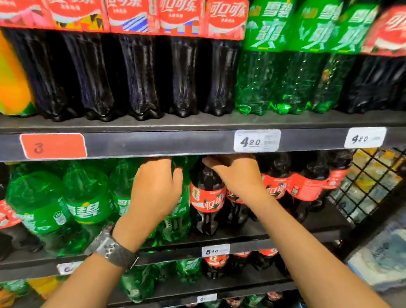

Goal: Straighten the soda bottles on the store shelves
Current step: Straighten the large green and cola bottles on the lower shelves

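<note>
Gripping, right hand (231,174): fingers curled over the top of the cola bottle (207,200), which stands on the middle shelf (171,249).
Left hand (156,189): curled round the neck of the green soda bottle (181,215) alongside.
Cola label: red, Chinese script.
Price tag (257,140): "4.20".
Red tag (53,146): "3".
Right side: wire mesh (373,180).

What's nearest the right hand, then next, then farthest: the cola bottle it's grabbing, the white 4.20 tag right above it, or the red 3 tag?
1. cola bottle: the right hand grips its top.
2. white 4.20 tag: on the shelf edge, just above the hand.
3. red 3 tag: same shelf edge, far to the left.
</note>
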### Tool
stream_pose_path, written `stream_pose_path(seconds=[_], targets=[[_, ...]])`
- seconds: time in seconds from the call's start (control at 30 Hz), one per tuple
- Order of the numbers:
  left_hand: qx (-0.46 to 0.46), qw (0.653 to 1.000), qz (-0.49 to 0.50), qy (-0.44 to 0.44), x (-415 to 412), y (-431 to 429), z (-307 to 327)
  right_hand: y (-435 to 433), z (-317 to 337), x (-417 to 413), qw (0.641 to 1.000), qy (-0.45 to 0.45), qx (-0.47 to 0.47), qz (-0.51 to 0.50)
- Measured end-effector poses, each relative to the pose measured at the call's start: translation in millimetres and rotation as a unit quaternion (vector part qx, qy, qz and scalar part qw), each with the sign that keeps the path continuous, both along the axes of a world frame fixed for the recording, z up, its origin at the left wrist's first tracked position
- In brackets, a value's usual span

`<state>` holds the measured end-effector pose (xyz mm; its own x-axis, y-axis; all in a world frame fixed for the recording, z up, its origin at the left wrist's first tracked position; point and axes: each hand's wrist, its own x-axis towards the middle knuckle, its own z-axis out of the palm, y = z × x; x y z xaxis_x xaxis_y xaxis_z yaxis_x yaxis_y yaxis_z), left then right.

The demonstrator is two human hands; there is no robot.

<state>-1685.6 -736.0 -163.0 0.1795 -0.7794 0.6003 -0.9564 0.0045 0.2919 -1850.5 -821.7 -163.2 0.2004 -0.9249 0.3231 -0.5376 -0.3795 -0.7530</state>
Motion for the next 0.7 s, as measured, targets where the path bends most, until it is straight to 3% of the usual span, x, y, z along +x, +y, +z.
stream_pose_path(seconds=[0.17, 0.27, 0.37, 0.5, 0.6, 0.7], targets=[[-0.049, 0.987, -0.005, -0.153, -41, -7, 2, -2, -6, -49, 0.979, 0.077, -0.19, 0.002], [-0.053, 0.988, -0.019, -0.145, -71, -18, 6, -3, -16, -81, 0.947, 0.092, -0.307, 0.017], [-0.011, 0.992, -0.022, -0.127, -99, -36, 9, -17, -23, -115, 0.919, 0.116, -0.376, -0.038], [0.1, 0.991, 0.05, -0.071, -122, -60, 16, -40, -11, -143, 0.933, 0.168, -0.299, -0.111], [0.169, 0.981, 0.071, -0.06, -136, -73, 20, -52, 5, -151, 0.97, 0.181, -0.12, -0.11], [0.217, 0.969, 0.082, -0.081, -148, -87, 19, -60, 9, -162, 0.984, 0.171, 0.018, -0.038]])
